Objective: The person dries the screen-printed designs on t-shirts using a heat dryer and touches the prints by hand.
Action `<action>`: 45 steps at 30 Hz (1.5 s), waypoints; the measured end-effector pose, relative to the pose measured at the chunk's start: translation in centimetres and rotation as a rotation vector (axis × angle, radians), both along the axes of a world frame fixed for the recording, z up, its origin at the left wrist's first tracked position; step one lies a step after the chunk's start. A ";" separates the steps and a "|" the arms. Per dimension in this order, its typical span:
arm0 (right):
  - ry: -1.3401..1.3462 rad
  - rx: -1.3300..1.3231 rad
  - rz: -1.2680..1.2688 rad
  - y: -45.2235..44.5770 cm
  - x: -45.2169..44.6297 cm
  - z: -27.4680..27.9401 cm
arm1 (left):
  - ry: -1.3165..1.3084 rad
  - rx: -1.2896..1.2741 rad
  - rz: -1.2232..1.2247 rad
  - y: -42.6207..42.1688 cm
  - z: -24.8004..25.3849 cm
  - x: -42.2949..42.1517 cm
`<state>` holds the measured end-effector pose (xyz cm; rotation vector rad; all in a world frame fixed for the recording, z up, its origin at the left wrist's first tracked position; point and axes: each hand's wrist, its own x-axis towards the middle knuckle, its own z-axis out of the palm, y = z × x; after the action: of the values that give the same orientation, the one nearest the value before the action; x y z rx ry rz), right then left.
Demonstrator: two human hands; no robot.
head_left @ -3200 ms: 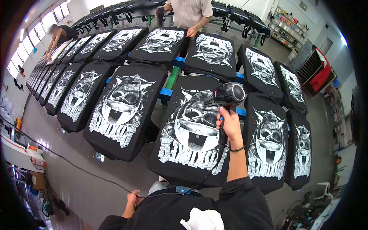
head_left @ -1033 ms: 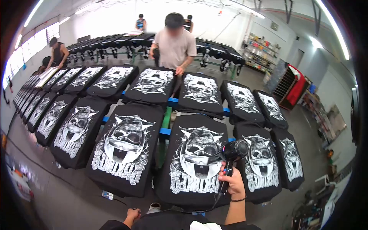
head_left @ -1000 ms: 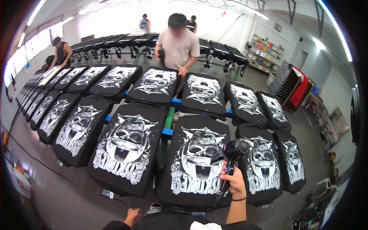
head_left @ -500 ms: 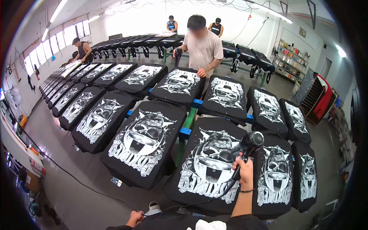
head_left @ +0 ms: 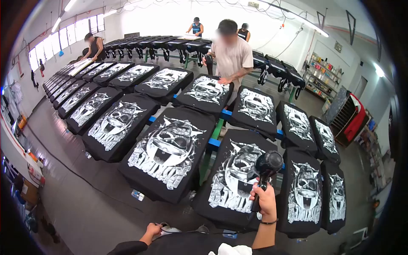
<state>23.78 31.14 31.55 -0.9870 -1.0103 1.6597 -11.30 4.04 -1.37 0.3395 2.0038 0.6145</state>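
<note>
My right hand (head_left: 265, 199) is wrapped round the handle of a black hair dryer (head_left: 269, 165). The dryer is over a black T-shirt (head_left: 225, 214) with a white-and-grey skull print, stretched on a flat board. Low in the view, my left hand (head_left: 154, 230) is closed at my waist, on what looks like the dryer's cord; its fingers are partly hidden. Another printed black T-shirt (head_left: 138, 180) lies on the board to the left, and one more (head_left: 302, 227) is close on the right.
Across the boards a co-worker (head_left: 233, 51) holds another dryer, one hand on a shirt. Rows of shirt-covered boards stretch to the far left. Blue brackets (head_left: 213, 145) join a green rail. Another person (head_left: 94, 47) works at far left; a cable (head_left: 80, 170) lies on the floor.
My view has shifted, and the boards sit slightly differently in it. The dryer in my right hand has moved slightly left and down. The co-worker's hand has moved further onto the shirt.
</note>
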 end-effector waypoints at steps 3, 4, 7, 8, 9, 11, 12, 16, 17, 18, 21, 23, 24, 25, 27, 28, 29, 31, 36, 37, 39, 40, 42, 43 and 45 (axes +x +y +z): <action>0.091 -0.081 -0.011 -1.2 -2.5 0.3 | -0.062 -0.005 0.125 -2.6 -0.1 -2.2; -0.042 0.006 0.000 -1.9 -4.2 0.5 | -0.066 -0.003 0.134 -3.9 -0.1 -3.0; 0.112 -0.066 0.090 -3.1 -7.3 0.5 | 0.052 -0.093 0.084 -7.0 -0.7 -6.4; 0.249 -0.157 0.119 -3.4 -8.3 0.6 | -0.001 -0.074 0.156 -8.3 -1.2 -7.5; 0.223 -0.175 0.137 -3.5 -9.7 0.2 | -0.058 -0.057 0.226 -9.7 -1.4 -8.3; -0.015 -0.069 0.130 -4.7 -13.3 0.0 | -0.262 -0.130 0.241 -12.3 -2.0 -10.5; -0.029 -0.014 0.169 -5.2 -14.5 -0.5 | -0.351 -0.166 0.274 -13.1 -2.1 -11.8; 0.200 -0.174 0.176 -5.5 -18.3 -0.3 | -0.337 -0.070 0.300 -14.4 -1.5 -14.9; 0.080 -0.093 0.166 -5.7 -19.7 -0.7 | -0.309 -0.018 0.334 -14.5 -1.2 -15.5; -0.039 -0.004 0.153 -5.7 -21.0 -1.1 | -0.301 -0.018 0.345 -14.7 -0.8 -15.8; 0.296 -0.205 0.257 -5.1 -22.2 -0.5 | -0.149 0.063 0.413 -14.2 0.5 -16.9; 0.242 -0.180 0.266 -5.2 -23.6 0.1 | -0.138 0.082 0.440 -14.0 1.3 -17.0; 0.138 -0.111 0.250 -5.4 -24.4 0.1 | -0.124 0.096 0.447 -13.8 1.8 -17.3; 0.028 -0.035 0.236 -5.5 -25.1 0.1 | -0.110 0.165 0.444 -12.9 3.2 -17.5; 0.006 -0.012 0.243 -4.9 -25.7 -0.1 | -0.016 0.449 0.382 -9.4 8.5 -18.3; 0.079 -0.035 0.291 -4.0 -25.3 -0.4 | 0.071 0.619 0.304 -7.3 12.0 -19.0; 0.175 -0.130 0.307 -3.6 -25.4 0.2 | 0.022 0.786 0.329 -4.7 18.7 -18.8; 0.080 -0.064 0.302 -3.1 -26.2 0.4 | 0.082 1.231 0.101 -0.6 30.1 -18.5; 0.148 -0.107 0.344 -0.6 -27.0 2.0 | 0.104 2.302 -0.119 4.1 50.2 -10.3; 0.175 -0.125 0.363 -0.2 -26.9 2.3 | -0.091 2.079 -0.504 3.0 51.9 -11.3; 0.171 -0.102 0.377 0.6 -27.0 2.9 | -0.154 2.084 -0.422 4.2 54.2 -9.5; 0.115 -0.062 0.368 1.0 -27.0 2.8 | -0.227 2.062 -0.142 5.2 55.2 -7.1; 0.049 -0.017 0.341 1.9 -26.5 2.7 | -0.239 2.074 -0.183 6.7 55.5 -6.9; 0.063 -0.023 0.331 2.4 -26.1 2.4 | -0.243 2.086 -0.206 7.4 55.5 -6.8; 0.088 -0.057 0.313 3.7 -25.0 2.2 | -0.245 2.110 -0.237 8.6 55.4 -6.6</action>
<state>-1.19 34.79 33.75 -0.8141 -1.1052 1.9797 -17.92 12.62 54.06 1.5031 0.3196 2.2146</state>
